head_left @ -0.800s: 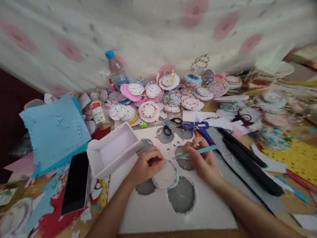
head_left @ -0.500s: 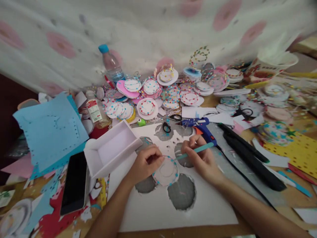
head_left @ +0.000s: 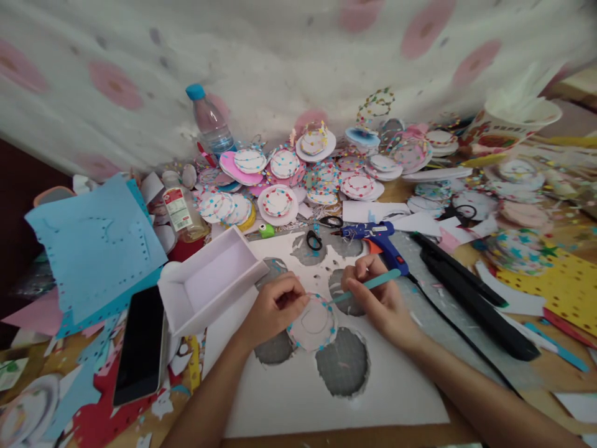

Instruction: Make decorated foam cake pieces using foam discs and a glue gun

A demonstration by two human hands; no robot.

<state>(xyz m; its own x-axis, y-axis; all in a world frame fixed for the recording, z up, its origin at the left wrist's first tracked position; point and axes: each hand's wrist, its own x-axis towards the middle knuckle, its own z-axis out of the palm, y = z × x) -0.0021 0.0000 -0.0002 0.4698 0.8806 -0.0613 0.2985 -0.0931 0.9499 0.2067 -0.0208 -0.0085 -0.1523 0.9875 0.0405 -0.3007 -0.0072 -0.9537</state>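
Note:
A pale round paper disc (head_left: 313, 326) with blue and pink dots along its rim lies over a white sheet (head_left: 280, 404) that has several round holes cut in it. My left hand (head_left: 278, 308) pinches the disc's upper left edge between thumb and fingers. In my right hand (head_left: 380, 298) is a thin teal stick (head_left: 368, 284), gripped like a pen. Its narrow tip meets the disc's upper right rim, among the dots. What the tip does to the rim is too small to make out.
Beyond my hands are a blue glue gun (head_left: 373, 231), scissors (head_left: 314, 239) and several decorated discs (head_left: 277, 204). A white box (head_left: 212, 277) and a phone (head_left: 140, 345) sit left. To the right lies a black tool (head_left: 471, 292). A water bottle (head_left: 209, 121) stands behind.
The teal stick and my right hand have shifted very slightly, its tip staying by the disc's rim. My left hand keeps its hold on the disc.

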